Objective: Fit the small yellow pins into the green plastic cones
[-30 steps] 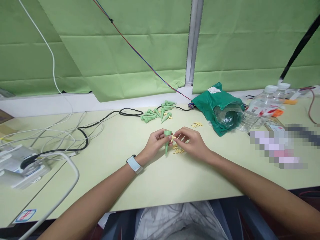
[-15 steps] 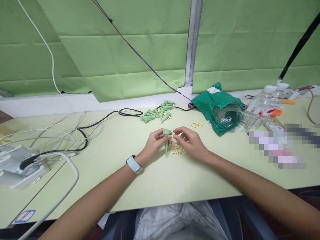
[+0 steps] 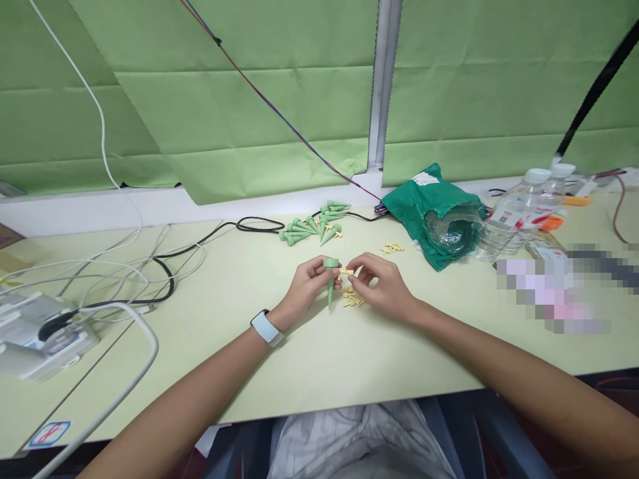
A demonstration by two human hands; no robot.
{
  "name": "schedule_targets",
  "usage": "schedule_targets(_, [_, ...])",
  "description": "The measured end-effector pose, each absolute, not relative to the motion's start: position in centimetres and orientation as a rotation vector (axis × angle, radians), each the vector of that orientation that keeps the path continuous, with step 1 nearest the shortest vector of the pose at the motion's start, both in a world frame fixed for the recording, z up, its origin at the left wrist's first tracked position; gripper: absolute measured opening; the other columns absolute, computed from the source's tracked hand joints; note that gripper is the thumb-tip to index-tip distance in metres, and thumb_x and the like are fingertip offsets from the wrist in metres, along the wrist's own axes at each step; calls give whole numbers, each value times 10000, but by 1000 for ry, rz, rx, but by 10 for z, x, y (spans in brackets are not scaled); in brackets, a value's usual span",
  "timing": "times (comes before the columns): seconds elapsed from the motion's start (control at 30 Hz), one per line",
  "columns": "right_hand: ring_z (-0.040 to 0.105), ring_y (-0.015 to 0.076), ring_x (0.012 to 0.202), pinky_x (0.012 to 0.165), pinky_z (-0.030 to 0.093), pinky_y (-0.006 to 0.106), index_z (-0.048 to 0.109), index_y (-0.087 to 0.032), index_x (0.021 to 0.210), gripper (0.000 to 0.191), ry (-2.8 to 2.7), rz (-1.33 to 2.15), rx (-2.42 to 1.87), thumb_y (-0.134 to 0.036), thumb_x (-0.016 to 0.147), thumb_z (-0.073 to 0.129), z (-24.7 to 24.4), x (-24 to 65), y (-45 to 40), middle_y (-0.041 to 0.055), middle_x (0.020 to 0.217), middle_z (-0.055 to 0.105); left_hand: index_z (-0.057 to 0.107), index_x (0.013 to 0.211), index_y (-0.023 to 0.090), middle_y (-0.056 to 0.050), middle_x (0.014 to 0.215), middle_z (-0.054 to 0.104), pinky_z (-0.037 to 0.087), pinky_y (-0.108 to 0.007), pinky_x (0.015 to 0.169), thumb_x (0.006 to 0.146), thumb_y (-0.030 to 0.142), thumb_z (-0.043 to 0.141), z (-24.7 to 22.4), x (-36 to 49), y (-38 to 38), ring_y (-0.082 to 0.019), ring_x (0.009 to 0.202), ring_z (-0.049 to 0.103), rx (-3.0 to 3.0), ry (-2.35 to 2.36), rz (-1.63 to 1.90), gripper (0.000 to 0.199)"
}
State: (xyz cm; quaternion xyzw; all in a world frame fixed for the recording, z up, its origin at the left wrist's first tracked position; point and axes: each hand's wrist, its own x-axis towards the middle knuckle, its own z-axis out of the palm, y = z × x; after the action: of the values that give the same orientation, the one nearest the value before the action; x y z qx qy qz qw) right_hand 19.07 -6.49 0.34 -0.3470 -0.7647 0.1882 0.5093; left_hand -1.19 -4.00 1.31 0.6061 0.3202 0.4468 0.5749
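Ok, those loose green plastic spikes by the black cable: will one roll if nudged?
Probably, though in a curve: the green plastic spikes lie on their sides and taper to a point. They look stiff and fairly light; the spike in the left hand stays straight, gripped only near its wide end.

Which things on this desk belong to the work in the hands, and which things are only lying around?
Work: left hand holding a green plastic spike; right hand pinching a yellow piece; loose yellow pieces; pile of green spikes.
Lying around: green plastic bag; plastic water bottles; black cable.
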Motion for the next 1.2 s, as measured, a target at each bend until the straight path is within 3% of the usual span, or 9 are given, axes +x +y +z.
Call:
schedule_targets(0.33, [613,139,687,624,406,261,655,-210,963,150,-1955,496,-1371,-150,831,617,0,213,-38,2,904,731,703,945,155,-35,898,655,545,-299,730,835,341,791,11,-14,-35,-139,721,642,1357,808,1095,233])
schedule_targets(0.63, [620,153,699,605,375,259,708,-215,803,79,-2123,637,-1526,-189,771,640,5,213,-42,-6,788,729,691,950,154,-29,877,655,538,-301,725,841,342,786,11,-14,-35,-138,718,637,1370,789,1093,237])
schedule_targets(0.87, [614,147,675,598,376,261,726,-220,772,80,-2154,679,-1463,-203,781,648,9,210,-48,-6,764,727,696,944,152,-24,864,648,538,-296,730,833,346,792,11,-14,-35,-136,719,630,1368,804,1078,243])
schedule_targets(1.0, [583,143,639,594,392,266,728,-210,835,146,-1975,685,-1347,-317,873,636,13,207,-49,4,760,703,691,947,159,-30,876,669,543,-308,757,850,358,788,8,-15,-34,-147,740,650,1400,765,1053,241])
schedule_targets(1.2, [634,142,652,588,481,255,667,-197,970,236,-1729,1126,-923,-417,892,704,12,196,-56,25,859,735,701,912,158,-45,860,699,532,-312,784,833,358,817,8,-12,-37,-183,817,672,1480,724,1011,244])
